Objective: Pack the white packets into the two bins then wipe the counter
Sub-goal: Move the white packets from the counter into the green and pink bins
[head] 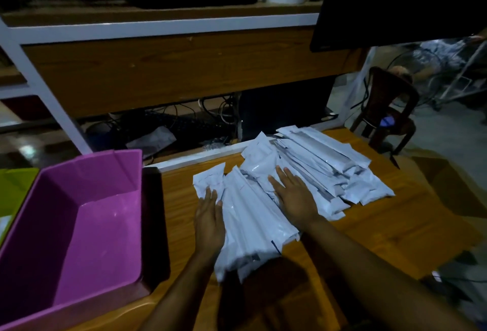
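1. While the pile of white packets lies spread across the middle of the wooden tabletop, the step in hand looks like gathering a near bundle to carry to the purple bin on the left.
2. The left hand lies flat and open, fingers extended, against the left edge of the near bundle; it grips nothing yet.
3. The right hand rests palm down, fingers spread, on top of the pile, pressing and not closing on anything.
4. To do this well, I judge the hands should squeeze the bundle from both sides, keep the long packets parallel, and lift them together, since the slick wrappers will probably slide apart if taken loosely.
5. The purple bin stands empty, just beside the pile; its near wall must be cleared on the way in, and packets laid lengthwise should fit best.
6. A green bin shows only as a sliver at the left edge; what it holds is hard to tell in this dim light.
7. Nothing lies between pile and bin except a dark strip beside the purple wall.
8. Beyond the tabletop hang tangled cables, and a brown chair stands to the right, clear of the work.
9. No wiping cloth is visible.
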